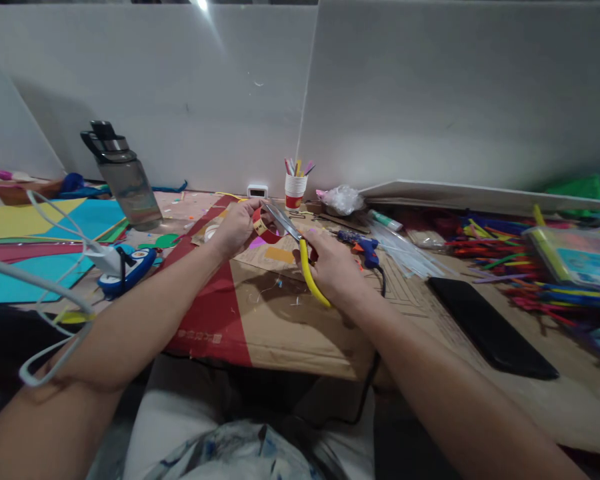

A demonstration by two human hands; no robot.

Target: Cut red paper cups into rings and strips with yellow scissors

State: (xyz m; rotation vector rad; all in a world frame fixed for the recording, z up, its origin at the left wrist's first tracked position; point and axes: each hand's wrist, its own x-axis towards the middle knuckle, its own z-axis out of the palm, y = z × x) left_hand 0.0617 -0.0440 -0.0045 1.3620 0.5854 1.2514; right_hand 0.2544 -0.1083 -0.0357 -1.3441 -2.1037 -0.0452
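Observation:
My left hand (237, 229) pinches a curved red paper ring (265, 231) with a tan patterned side, which looks like a piece of a paper cup. My right hand (325, 259) is wrapped round the yellow handles of a pair of scissors (307, 270). Their metal blades point up and left, meeting the upper edge of the ring. Whether the blades bite into the paper, I cannot tell. Beneath both hands lies a flattened cardboard sheet (275, 333) with a red band, strewn with small paper scraps.
A water bottle (130, 180) and coloured paper sheets (25, 267) sit left, near a white cable (50, 287). Paper cups with pens (295, 190) stand behind. A blue glue gun (365, 250), glue sticks (400, 247), a black phone (490, 327) and pipe cleaners (500, 250) lie right.

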